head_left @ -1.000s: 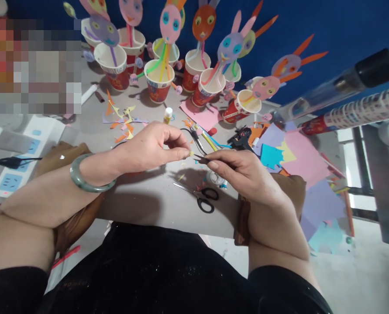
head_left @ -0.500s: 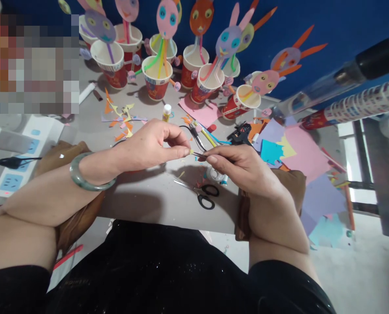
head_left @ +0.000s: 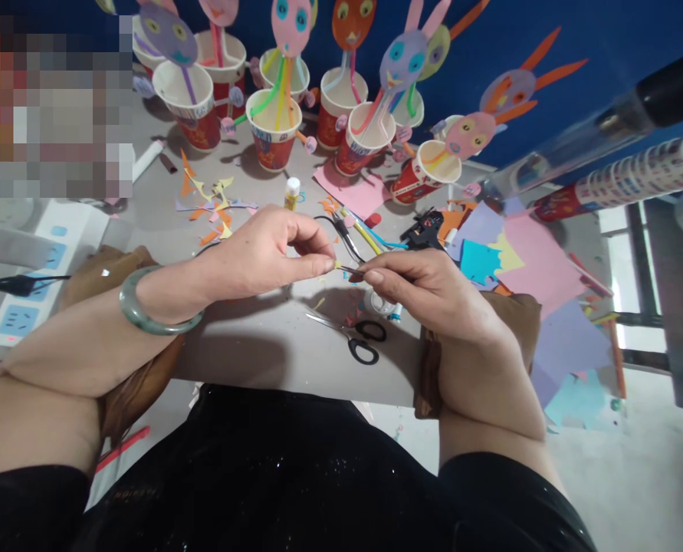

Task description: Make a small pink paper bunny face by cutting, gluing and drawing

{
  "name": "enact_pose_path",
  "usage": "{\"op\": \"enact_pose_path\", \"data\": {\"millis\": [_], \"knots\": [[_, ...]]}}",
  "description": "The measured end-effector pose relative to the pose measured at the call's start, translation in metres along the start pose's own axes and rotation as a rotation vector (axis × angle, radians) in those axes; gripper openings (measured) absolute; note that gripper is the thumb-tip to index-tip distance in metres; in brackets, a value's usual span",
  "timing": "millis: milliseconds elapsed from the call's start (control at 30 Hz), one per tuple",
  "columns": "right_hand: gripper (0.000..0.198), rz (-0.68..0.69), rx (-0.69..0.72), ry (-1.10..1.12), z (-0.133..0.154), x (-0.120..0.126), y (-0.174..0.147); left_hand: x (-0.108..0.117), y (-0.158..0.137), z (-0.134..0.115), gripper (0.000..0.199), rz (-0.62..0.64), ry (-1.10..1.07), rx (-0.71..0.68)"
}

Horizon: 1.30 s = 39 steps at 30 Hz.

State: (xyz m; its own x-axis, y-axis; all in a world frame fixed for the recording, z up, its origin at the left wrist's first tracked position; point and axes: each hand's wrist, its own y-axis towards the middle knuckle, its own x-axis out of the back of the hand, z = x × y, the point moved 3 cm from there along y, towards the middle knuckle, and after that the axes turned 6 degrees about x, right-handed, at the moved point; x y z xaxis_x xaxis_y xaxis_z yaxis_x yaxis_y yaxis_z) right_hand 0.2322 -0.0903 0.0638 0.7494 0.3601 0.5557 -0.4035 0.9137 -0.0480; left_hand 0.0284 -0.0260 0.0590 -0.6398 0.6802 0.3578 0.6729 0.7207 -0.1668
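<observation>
My left hand (head_left: 261, 249), a bangle on its wrist, is closed in a pinch on a tiny yellow scrap (head_left: 337, 264). Facing it, my right hand (head_left: 427, 291) is closed with thumb and forefinger on a slim dark pointed tool (head_left: 352, 271), perhaps tweezers. The tool's tip points left and meets the scrap or comes very close; I cannot tell which. Below the fingers, scissors with black handles (head_left: 349, 333) lie on the grey table (head_left: 243, 349). A white roll (head_left: 380, 303) sits partly behind my right hand.
Several paper cups with paper animal heads (head_left: 275, 146) line the back. A glue stick (head_left: 292, 193), paper scraps (head_left: 218, 203) and a black glue gun (head_left: 425, 230) lie beyond my hands. Coloured paper (head_left: 540, 261) and stacked cups (head_left: 634, 176) are at right, a power strip (head_left: 54, 264) at left.
The view has shifted slightly, so the cups sit a little higher in the picture. Both hands keep almost the same pose and hold the same things.
</observation>
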Motion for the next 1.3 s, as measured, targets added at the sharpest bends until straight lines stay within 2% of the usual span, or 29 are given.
{"op": "enact_pose_path", "data": {"millis": [833,1300], "knots": [[0.051,0.054,0.032,-0.083,-0.0015,0.0017,0.0015,-0.0023,-0.0002,0.0003,0.008,0.011,0.040,-0.032],[0.050,0.071,0.020,-0.081,-0.0031,0.0018,0.0007,-0.0032,0.0002,0.0006,0.009,0.020,0.104,0.002]]}}
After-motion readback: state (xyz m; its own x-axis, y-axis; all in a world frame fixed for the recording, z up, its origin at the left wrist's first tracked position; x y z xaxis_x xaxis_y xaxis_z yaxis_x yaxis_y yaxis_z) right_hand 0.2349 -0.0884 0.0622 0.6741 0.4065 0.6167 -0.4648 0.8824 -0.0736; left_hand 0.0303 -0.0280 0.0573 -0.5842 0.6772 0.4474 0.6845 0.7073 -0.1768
